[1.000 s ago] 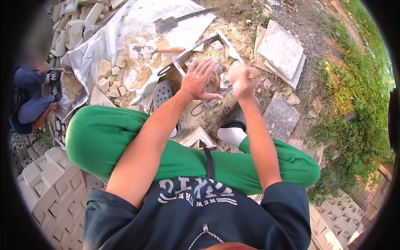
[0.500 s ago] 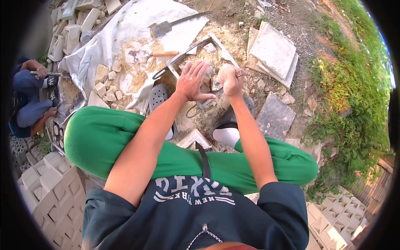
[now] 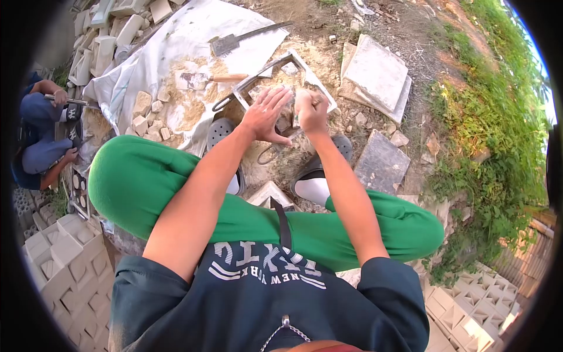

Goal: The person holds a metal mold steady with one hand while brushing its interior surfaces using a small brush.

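Note:
My left hand (image 3: 268, 116) is spread palm down over the near left part of a metal frame (image 3: 319, 82) on the ground, its thumb pointing right. Beside it, my right hand (image 3: 311, 110) is a fist around something I cannot make out; only a small brownish end shows at the fingers. Under and between the hands lie pale, dusty pieces whose shape is partly hidden. The frame has a looped handle (image 3: 223, 104) on its left. A trowel with a wooden handle (image 3: 229, 77) lies on the white sheet, left of the frame.
A flat metal tool (image 3: 226, 44) lies farther up the white sheet (image 3: 141, 73). Small stone chunks (image 3: 141, 104) sit at its lower edge. Square slabs (image 3: 377, 73) and a grey tile (image 3: 382, 161) are on the right. A co-worker (image 3: 44, 135) sits at far left, near stacked blocks (image 3: 70, 264).
The fist has come left and closer to my spread left hand. The whole view has shifted slightly. The co-worker's upper arm and hand have moved a little.

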{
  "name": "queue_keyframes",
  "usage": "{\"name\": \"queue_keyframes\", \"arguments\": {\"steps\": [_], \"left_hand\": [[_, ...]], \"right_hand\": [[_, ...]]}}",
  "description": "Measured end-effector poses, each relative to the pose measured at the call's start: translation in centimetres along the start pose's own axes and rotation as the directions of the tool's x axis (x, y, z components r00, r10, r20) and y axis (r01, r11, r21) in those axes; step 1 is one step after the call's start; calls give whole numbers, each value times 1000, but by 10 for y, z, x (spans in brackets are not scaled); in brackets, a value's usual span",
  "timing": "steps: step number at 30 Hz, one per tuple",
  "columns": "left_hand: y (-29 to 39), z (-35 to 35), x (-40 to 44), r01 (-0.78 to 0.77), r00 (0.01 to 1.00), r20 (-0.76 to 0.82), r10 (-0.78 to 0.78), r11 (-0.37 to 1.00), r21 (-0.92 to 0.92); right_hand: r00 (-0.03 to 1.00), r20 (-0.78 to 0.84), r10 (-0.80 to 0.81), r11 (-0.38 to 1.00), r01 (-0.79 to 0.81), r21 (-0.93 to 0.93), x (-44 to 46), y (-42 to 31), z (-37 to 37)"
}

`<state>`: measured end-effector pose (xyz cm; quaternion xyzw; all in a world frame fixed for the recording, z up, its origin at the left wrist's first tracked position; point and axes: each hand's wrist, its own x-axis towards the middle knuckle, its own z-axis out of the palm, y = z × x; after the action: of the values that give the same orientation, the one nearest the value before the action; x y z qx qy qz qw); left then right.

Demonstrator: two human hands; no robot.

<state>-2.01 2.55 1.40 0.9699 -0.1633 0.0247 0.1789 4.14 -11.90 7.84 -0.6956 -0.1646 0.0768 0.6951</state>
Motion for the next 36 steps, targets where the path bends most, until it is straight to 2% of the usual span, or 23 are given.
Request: {"name": "queue_keyframes", "arguments": {"steps": [4,6,7,8,10,11,13,14,16,17,18,20,22,24,25,28,29,30,32,34,36], "left_hand": [[-8,-5,0,-23,1000,5,23,1000,7],[-10,-8,-5,-8,1000,16,8,1000,-24],[-14,-7,-8,33,998,-55,-35,999,-29],[-18,-6,-12,44,998,-54,-46,999,-31],[-27,-1,-13,139,986,-98,-134,989,48],[-29,1,-14,160,984,-88,-155,986,49],[-27,-4,-12,168,985,-56,-165,985,45],[-25,-5,-12,174,985,-14,-174,984,42],[-20,-3,-12,180,983,-50,-178,983,44],[-20,-4,-9,154,988,-39,-152,987,48],[-19,-4,-8,129,991,-26,-128,990,48],[-22,-2,-5,132,991,-17,-132,990,46],[-29,2,-3,29,999,-19,-28,998,50],[-30,4,-4,40,999,-10,-40,998,41],[-30,4,-3,35,999,-8,-35,999,41],[-31,4,-1,51,999,15,-51,998,31],[-31,3,-1,45,999,9,-45,999,4],[-32,3,-2,41,999,2,-41,999,-21],[-30,-1,-2,56,998,27,-55,998,-41],[-32,1,-3,79,996,53,-76,995,-60],[-34,5,-2,58,998,14,-57,996,-68]], "right_hand": [[998,44,-36,999,37,-30,11,-8,4],[1000,12,-17,986,15,167,10,-27,-5],[1000,-4,-1,970,2,244,9,-41,-6],[995,-27,96,952,-84,293,8,-46,-7],[999,33,-16,981,9,194,3,-6,-16],[999,41,-17,982,9,190,-1,2,-15],[989,-118,92,971,-63,231,-6,2,-3],[991,-94,93,971,-70,228,-6,3,3],[861,-423,282,923,-123,365,-8,-15,20],[799,-519,302,921,-106,374,-8,-6,22],[811,-503,300,924,-116,364,-7,-8,21],[881,-445,159,963,-38,267,-6,-11,12],[936,-336,103,922,38,386,2,-31,8],[960,-272,64,954,21,299,4,-59,7],[982,-191,-4,944,67,323,4,-61,2],[982,-186,15,950,44,310,2,-57,8],[970,-226,87,929,3,370,0,-37,10],[979,-196,-62,956,115,268,-3,-8,12],[996,-85,9,989,4,147,-13,15,10],[997,-74,-3,988,14,151,-6,8,15],[997,-82,-11,988,23,151,-2,-7,17]]}}
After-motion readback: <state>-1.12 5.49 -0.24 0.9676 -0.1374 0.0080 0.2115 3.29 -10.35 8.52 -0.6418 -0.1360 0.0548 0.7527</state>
